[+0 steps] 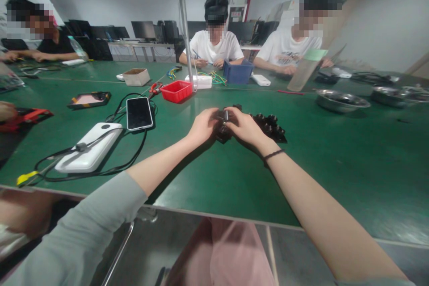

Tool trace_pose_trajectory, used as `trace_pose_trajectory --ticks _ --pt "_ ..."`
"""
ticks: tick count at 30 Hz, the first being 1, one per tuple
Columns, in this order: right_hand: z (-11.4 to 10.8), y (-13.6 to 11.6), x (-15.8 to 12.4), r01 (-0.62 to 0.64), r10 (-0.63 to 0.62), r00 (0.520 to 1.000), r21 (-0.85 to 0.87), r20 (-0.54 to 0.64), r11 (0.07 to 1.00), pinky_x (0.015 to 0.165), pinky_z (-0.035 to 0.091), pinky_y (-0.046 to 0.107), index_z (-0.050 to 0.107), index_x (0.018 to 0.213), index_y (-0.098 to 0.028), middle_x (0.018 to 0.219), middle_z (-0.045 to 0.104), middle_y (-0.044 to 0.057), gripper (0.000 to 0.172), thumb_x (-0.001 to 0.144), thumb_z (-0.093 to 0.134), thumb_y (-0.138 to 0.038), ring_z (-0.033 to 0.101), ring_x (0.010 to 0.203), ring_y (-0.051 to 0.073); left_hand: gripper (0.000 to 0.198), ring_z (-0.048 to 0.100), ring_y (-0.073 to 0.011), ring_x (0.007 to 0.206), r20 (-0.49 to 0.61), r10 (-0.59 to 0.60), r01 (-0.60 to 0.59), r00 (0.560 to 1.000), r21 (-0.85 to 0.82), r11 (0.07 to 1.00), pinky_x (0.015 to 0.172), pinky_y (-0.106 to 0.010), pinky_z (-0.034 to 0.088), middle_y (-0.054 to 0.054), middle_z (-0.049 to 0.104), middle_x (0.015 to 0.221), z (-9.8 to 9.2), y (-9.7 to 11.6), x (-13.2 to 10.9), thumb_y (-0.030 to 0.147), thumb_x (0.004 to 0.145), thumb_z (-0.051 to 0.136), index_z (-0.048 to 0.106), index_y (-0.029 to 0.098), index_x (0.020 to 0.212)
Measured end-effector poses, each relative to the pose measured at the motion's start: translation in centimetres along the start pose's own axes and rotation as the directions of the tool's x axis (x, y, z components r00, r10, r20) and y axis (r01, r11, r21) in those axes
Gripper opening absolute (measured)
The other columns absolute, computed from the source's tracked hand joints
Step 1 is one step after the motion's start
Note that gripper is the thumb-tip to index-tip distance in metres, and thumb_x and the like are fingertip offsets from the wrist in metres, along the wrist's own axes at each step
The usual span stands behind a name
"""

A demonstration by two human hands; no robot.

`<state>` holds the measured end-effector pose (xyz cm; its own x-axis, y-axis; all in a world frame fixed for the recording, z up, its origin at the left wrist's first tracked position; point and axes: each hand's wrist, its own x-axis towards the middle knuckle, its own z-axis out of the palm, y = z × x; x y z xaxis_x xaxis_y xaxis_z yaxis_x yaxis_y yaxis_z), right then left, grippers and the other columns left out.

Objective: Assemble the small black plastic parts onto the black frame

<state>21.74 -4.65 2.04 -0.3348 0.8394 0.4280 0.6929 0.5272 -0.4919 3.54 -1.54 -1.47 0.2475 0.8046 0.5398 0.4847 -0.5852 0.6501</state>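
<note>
My left hand [203, 126] and my right hand [247, 128] meet over the middle of the green table, fingers curled in. Between them is a small black part [224, 134], which the left fingers grip from its left side. A short silvery piece [226, 116] shows at my right thumb and fingertips, pinched against or just above the black part; whether the two are joined I cannot tell. Close behind my right hand lies a cluster of black parts [272, 128] with shiny round tops, partly hidden by the hand.
To the left are a phone [139, 113], a white power bank [90, 147] and looped black cables. Farther back stand a red bin [176, 91], a blue bin [237, 72] and a pole [184, 22]. Metal bowls [342, 102] sit at right. Several people sit around the table.
</note>
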Motion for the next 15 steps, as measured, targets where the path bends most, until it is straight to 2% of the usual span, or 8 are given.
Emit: trace_pose_trajectory --ticks 8,15 --pt "-0.04 -0.17 -0.01 -0.029 0.029 1.0 -0.007 0.009 1.0 0.099 0.051 0.044 0.054 0.127 -0.015 0.122 0.069 0.014 0.043 0.085 0.06 -0.013 0.067 0.111 0.026 0.04 0.064 -0.0229 0.111 -0.003 -0.012 0.012 1.0 -0.011 1.0 0.1 -0.043 0.052 -0.013 0.066 0.12 0.04 0.18 -0.03 0.001 0.079 0.057 0.062 0.015 0.116" --pt "0.14 0.37 0.0 0.01 -0.01 1.0 0.046 -0.001 0.999 0.097 0.051 0.045 0.053 0.124 -0.019 0.119 0.07 0.012 0.043 0.083 0.058 -0.011 0.068 0.109 0.026 0.037 0.064 -0.0214 0.107 -0.015 0.002 -0.002 1.0 -0.047 0.999 0.099 -0.043 0.052 -0.01 0.065 0.115 0.08 -0.01 -0.1 0.001 0.077 0.059 0.061 0.017 0.111"
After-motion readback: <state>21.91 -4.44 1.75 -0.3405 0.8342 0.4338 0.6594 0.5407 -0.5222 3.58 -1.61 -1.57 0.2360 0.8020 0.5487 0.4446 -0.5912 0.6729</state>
